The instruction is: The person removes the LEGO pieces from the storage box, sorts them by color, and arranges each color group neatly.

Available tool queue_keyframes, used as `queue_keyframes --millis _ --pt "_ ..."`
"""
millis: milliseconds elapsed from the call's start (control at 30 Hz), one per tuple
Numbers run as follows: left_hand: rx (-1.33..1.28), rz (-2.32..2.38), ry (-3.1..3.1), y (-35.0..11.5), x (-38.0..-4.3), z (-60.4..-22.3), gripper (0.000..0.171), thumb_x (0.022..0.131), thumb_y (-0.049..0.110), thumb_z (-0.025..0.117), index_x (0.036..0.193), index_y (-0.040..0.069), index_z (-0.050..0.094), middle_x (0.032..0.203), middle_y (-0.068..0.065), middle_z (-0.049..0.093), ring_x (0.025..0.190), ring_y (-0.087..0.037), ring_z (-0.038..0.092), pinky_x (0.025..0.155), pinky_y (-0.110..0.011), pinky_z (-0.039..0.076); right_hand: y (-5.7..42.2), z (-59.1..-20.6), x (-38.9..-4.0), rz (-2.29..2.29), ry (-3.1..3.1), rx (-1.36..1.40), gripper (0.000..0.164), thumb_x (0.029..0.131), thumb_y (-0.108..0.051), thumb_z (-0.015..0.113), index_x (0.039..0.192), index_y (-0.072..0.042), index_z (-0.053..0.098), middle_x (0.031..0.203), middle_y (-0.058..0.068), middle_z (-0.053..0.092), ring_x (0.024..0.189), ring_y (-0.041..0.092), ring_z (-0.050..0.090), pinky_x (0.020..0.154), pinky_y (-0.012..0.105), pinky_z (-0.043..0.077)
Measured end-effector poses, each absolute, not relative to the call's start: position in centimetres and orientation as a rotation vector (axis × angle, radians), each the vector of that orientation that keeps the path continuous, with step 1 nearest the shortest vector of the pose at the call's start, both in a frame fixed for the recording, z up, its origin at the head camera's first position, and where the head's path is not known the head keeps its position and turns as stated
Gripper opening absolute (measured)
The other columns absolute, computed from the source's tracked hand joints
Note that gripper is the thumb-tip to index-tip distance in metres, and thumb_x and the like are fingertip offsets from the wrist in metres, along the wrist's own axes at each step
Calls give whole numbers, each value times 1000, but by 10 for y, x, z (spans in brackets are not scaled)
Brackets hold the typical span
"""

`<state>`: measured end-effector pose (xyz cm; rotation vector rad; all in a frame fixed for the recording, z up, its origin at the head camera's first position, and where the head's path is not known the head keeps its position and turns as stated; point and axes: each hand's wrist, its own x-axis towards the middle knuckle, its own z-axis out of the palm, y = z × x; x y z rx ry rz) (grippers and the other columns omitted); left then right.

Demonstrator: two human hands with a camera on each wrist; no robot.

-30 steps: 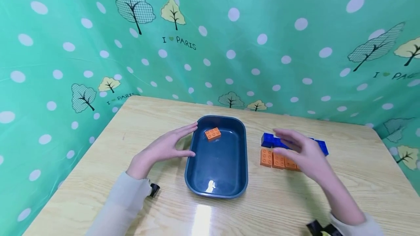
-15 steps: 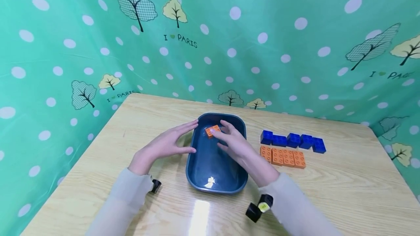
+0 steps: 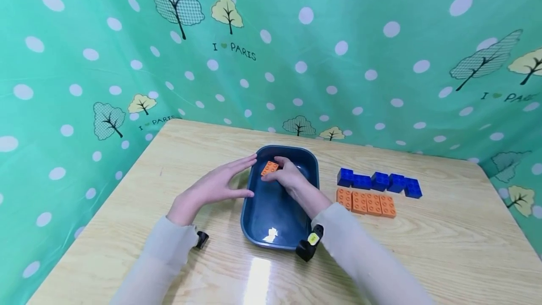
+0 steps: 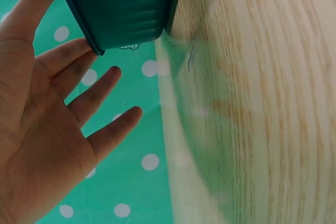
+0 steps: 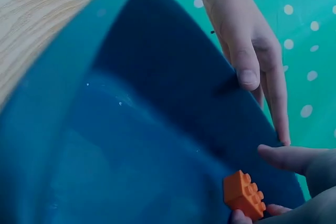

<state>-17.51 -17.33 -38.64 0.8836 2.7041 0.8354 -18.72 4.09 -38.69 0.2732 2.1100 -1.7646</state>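
In the head view a dark blue plastic bin (image 3: pixel 277 220) stands on the table. Fingertips and thumb of my left hand (image 3: pixel 213 187) touch its left rim, the fingers spread and fairly straight; the left wrist view shows that hand (image 4: pixel 47 114) beside the bin's outer wall (image 4: pixel 126 11). Reaching into the bin from the right, my right hand (image 3: pixel 292 178) pinches an orange toy building brick (image 3: pixel 269 168) near the far left corner. In the right wrist view the brick (image 5: pixel 242 195) has its studs facing right, with fingertips (image 5: pixel 240 217) at its lower end.
Right of the bin lie two rows on the table (image 3: pixel 444 229): several blue bricks (image 3: pixel 379 181) behind, several orange bricks (image 3: pixel 366 203) in front. A green dotted cloth (image 3: pixel 271 51) hangs behind the table. Black wrist cameras (image 3: pixel 309 244) sit at the cuffs.
My right hand has moved left from above the brick rows into the bin and taken hold of the orange brick there, which has turned. My left hand has stayed at the rim.
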Motion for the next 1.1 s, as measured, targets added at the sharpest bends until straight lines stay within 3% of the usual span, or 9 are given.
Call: queue_keyframes --millis 267,667,900,1100 --pt "872 828 2697 -172 -175 -384 86 87 44 76 157 17 34 165 -2 28 151 -31 30 120 -56 32 43 -396 -193 -1597 2327 192 61 80 0 79 136 -6 56 134 18 58 116 30 57 109 46 45" --pt "841 831 2697 -170 -173 -386 85 87 43 76 157 20 34 166 -1 28 152 -30 30 121 -55 32 42 -394 -198 -1265 2594 30 51 76 -1 84 122 -5 61 116 13 67 98 24 64 91 37 55" --pt "834 781 2696 -170 -172 -382 88 86 46 76 157 20 32 166 -2 27 151 -32 29 120 -57 31 46 -372 -199 -1209 2594 -66 47 80 -6 83 124 -6 65 115 11 68 102 23 64 92 36 56" --pt "828 727 2702 -168 -178 -377 89 86 49 75 158 21 30 166 -2 27 152 -31 29 121 -56 31 71 -336 -200 -1195 2581 -231 51 82 -13 82 130 -7 64 124 12 68 112 25 65 99 36 56"
